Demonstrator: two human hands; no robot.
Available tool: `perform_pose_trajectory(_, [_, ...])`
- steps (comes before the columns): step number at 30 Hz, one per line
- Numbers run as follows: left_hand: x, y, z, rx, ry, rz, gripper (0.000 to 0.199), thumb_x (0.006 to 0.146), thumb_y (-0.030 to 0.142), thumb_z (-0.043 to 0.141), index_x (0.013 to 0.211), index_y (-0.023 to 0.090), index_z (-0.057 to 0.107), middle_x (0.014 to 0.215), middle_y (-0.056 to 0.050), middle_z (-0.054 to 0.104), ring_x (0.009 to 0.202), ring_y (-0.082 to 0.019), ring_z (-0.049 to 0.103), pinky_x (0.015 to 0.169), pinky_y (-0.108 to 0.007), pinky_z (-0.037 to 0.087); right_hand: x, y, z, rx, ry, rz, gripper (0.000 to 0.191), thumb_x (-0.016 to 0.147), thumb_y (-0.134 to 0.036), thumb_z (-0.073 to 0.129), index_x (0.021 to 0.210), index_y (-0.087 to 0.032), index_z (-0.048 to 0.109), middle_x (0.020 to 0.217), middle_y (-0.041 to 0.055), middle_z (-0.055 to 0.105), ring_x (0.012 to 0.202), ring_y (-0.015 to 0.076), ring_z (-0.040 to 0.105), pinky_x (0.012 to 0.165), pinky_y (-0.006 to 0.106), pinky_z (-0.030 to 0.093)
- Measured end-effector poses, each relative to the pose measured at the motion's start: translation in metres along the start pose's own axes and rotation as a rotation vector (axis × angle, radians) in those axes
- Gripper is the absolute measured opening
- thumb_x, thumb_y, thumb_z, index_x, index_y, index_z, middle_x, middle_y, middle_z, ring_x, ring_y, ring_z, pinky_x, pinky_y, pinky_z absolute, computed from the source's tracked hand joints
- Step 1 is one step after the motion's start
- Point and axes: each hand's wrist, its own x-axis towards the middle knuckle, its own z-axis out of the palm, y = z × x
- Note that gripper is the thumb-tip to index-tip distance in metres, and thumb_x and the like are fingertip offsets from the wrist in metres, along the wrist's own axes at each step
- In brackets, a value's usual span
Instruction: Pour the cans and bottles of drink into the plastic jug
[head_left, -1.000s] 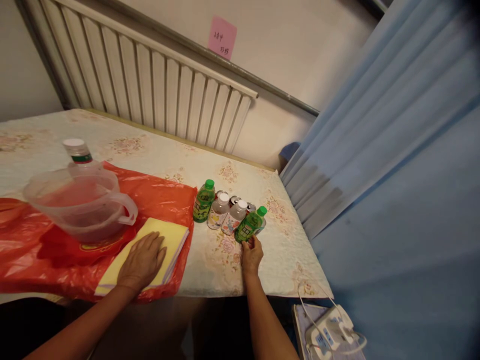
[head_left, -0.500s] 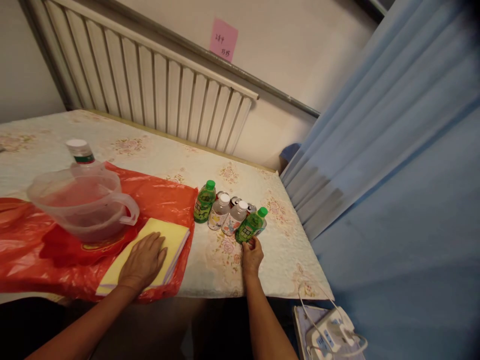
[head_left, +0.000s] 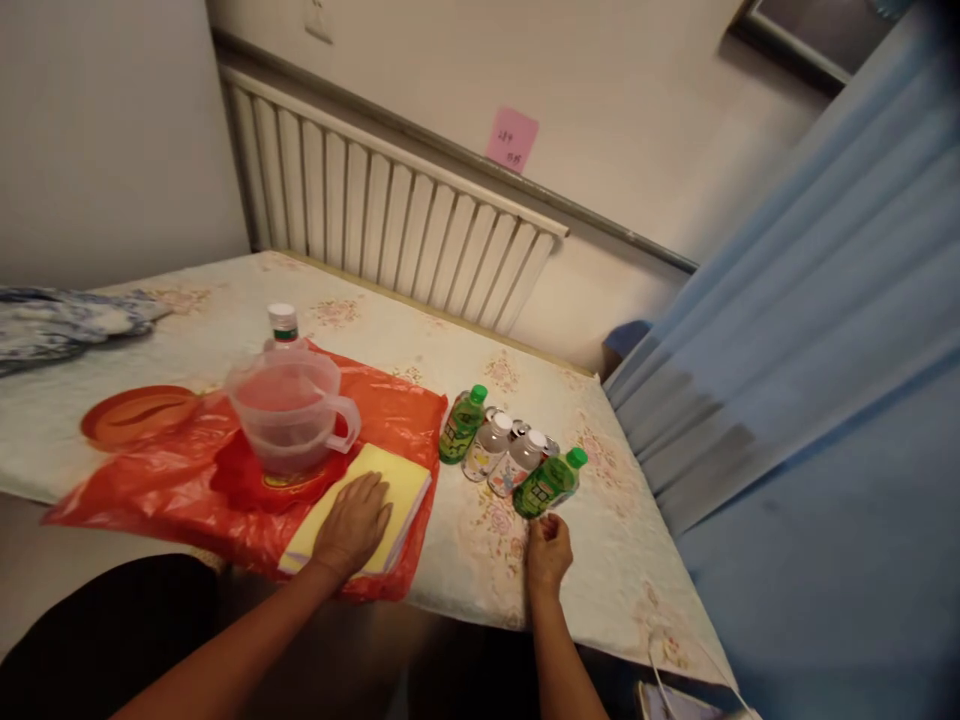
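My left hand (head_left: 352, 528) lies flat, fingers stretched, on a flat yellow stack (head_left: 401, 480) with pale layered edges; cloth or paper, I cannot tell. My right hand (head_left: 550, 555) is closed with curled fingers, just below the base of a green-capped drink bottle (head_left: 547, 486), and nothing shows in it. Left of that bottle, two white-capped bottles, one with a yellow print (head_left: 487, 450) and one with a red and blue print (head_left: 516, 468), stand in a row with another green bottle (head_left: 461, 428). Tops of several cans (head_left: 519, 428) show behind them.
A clear plastic jug (head_left: 289, 420) stands in a red dish (head_left: 232, 475) on a red plastic sheet (head_left: 150, 500). Behind it is a white-capped bottle (head_left: 283, 322). An orange lid (head_left: 139, 415) and patterned fabric (head_left: 71, 325) lie left. A blue curtain (head_left: 810, 400) borders the right.
The view has swung left, bringing the orange lid and the patterned fabric into sight. My right hand has drawn slightly away from the green bottle's base. My left hand stays on the yellow stack.
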Motion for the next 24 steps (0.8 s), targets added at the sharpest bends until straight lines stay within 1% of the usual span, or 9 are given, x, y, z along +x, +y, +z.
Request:
perform_pose_trajectory(5, [-0.006, 0.0, -0.001, -0.082, 0.013, -0.032, 0.03, 0.093, 0.028, 0.048, 0.116, 0.016, 0.064, 0.128, -0.016, 0.064, 0.124, -0.03, 0.056, 0.108, -0.049, 0.042, -0.021, -0.014, -0.013, -0.059, 0.017, 0.026, 0.039, 0.07, -0.049, 0.052, 0.091, -0.019, 0.065, 0.079, 0.009, 0.069, 0.077, 0.0286, 0.065, 0.077, 0.04, 0.049])
perform_pose_trajectory(7, [-0.007, 0.0, -0.001, -0.118, 0.011, -0.058, 0.03, 0.093, 0.027, 0.049, 0.116, 0.016, 0.064, 0.129, -0.015, 0.064, 0.124, -0.03, 0.055, 0.109, -0.049, 0.041, -0.032, -0.017, -0.017, -0.067, -0.019, 0.022, 0.038, 0.069, -0.051, 0.054, 0.088, -0.02, 0.065, 0.079, 0.0092, 0.07, 0.077, 0.0298, 0.066, 0.077, 0.041, 0.05])
perform_pose_trajectory(9, [-0.007, -0.001, 0.0, -0.162, 0.001, -0.087, 0.029, 0.092, 0.025, 0.048, 0.115, 0.016, 0.065, 0.128, -0.015, 0.064, 0.124, -0.029, 0.055, 0.109, -0.049, 0.041, -0.044, -0.017, -0.018, -0.079, -0.09, 0.03, 0.04, 0.067, -0.054, 0.055, 0.088, -0.021, 0.066, 0.08, 0.0088, 0.072, 0.079, 0.0303, 0.067, 0.078, 0.041, 0.05])
perform_pose_trajectory(12, [-0.002, -0.002, -0.004, -0.223, -0.034, -0.123, 0.026, 0.09, 0.021, 0.048, 0.108, 0.017, 0.066, 0.125, -0.014, 0.065, 0.121, -0.028, 0.055, 0.108, -0.049, 0.04, -0.058, -0.021, -0.013, -0.054, -0.149, 0.078, 0.044, 0.063, -0.058, 0.06, 0.088, -0.023, 0.068, 0.08, 0.0081, 0.074, 0.08, 0.031, 0.069, 0.077, 0.041, 0.053])
perform_pose_trajectory(15, [0.005, -0.007, -0.012, -0.274, -0.118, -0.132, 0.022, 0.086, 0.016, 0.049, 0.099, 0.018, 0.067, 0.119, -0.012, 0.066, 0.116, -0.028, 0.056, 0.103, -0.047, 0.042, -0.067, -0.041, 0.001, 0.046, -0.264, 0.101, 0.047, 0.06, -0.059, 0.065, 0.088, -0.022, 0.069, 0.072, 0.0049, 0.072, 0.068, 0.028, 0.069, 0.066, 0.038, 0.055])
perform_pose_trajectory(17, [0.008, -0.011, -0.017, -0.31, -0.185, -0.103, 0.021, 0.086, 0.015, 0.048, 0.096, 0.019, 0.066, 0.115, -0.01, 0.067, 0.113, -0.027, 0.056, 0.101, -0.045, 0.043, -0.07, -0.071, 0.016, 0.129, -0.392, 0.056, 0.046, 0.061, -0.057, 0.068, 0.089, -0.021, 0.07, 0.065, 0.0023, 0.068, 0.057, 0.0239, 0.064, 0.057, 0.035, 0.053])
perform_pose_trajectory(19, [0.007, -0.016, -0.018, -0.337, -0.223, -0.074, 0.022, 0.086, 0.014, 0.048, 0.099, 0.02, 0.065, 0.117, -0.009, 0.065, 0.114, -0.026, 0.054, 0.101, -0.044, 0.042, -0.07, -0.112, 0.033, 0.187, -0.5, -0.05, 0.042, 0.066, -0.054, 0.07, 0.092, -0.02, 0.07, 0.064, 0.001, 0.066, 0.053, 0.0204, 0.06, 0.053, 0.032, 0.051])
perform_pose_trajectory(22, [-0.001, -0.02, -0.014, -0.352, -0.241, -0.036, 0.027, 0.087, 0.016, 0.048, 0.109, 0.02, 0.064, 0.127, -0.011, 0.061, 0.122, -0.028, 0.049, 0.107, -0.047, 0.037, -0.065, -0.187, 0.061, 0.255, -0.627, -0.195, 0.035, 0.073, -0.049, 0.069, 0.093, -0.02, 0.069, 0.064, 0.0004, 0.064, 0.053, 0.0176, 0.058, 0.051, 0.029, 0.049])
perform_pose_trajectory(24, [-0.005, -0.021, -0.011, -0.361, -0.243, -0.041, 0.029, 0.087, 0.017, 0.049, 0.113, 0.02, 0.063, 0.131, -0.012, 0.058, 0.125, -0.03, 0.046, 0.109, -0.05, 0.033, -0.06, -0.239, 0.084, 0.303, -0.726, -0.301, 0.031, 0.077, -0.046, 0.067, 0.093, -0.019, 0.067, 0.065, -0.0002, 0.063, 0.052, 0.0156, 0.057, 0.051, 0.027, 0.049])
